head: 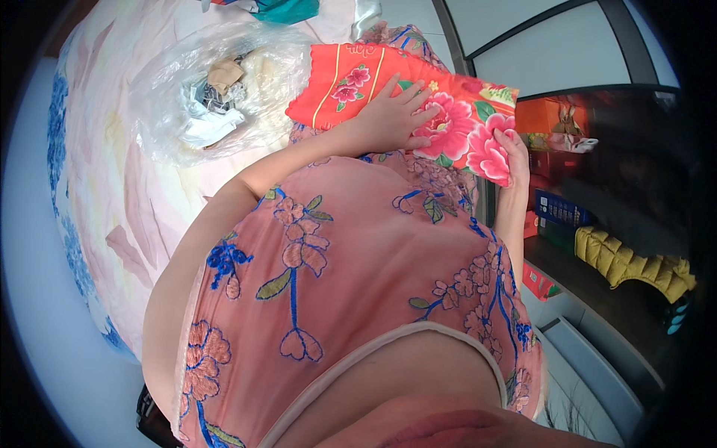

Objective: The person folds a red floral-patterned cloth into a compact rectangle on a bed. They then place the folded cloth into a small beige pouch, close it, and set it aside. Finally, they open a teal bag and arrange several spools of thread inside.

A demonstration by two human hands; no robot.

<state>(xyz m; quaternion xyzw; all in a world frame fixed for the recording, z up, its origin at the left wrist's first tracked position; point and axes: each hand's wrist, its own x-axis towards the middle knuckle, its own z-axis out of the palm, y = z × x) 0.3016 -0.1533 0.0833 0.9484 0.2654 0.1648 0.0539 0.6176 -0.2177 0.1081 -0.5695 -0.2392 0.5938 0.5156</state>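
Note:
A red floral cloth with pink blossoms, green leaves and a scalloped edge lies across the lap, folded or layered at its right end. My left hand rests palm down on its middle, fingers spread. At the right end, my right hand grips the cloth's edge, thumb on top and fingers hidden beneath. To the left, a clear plastic bag lies on a pale patterned bed cover, with crumpled white, tan and dark scraps inside.
A teal cloth lies at the top of the bed. On the right, a dark shelf holds boxes, including a blue box, and a yellow quilted item. Dark-framed pale panels stand at the upper right.

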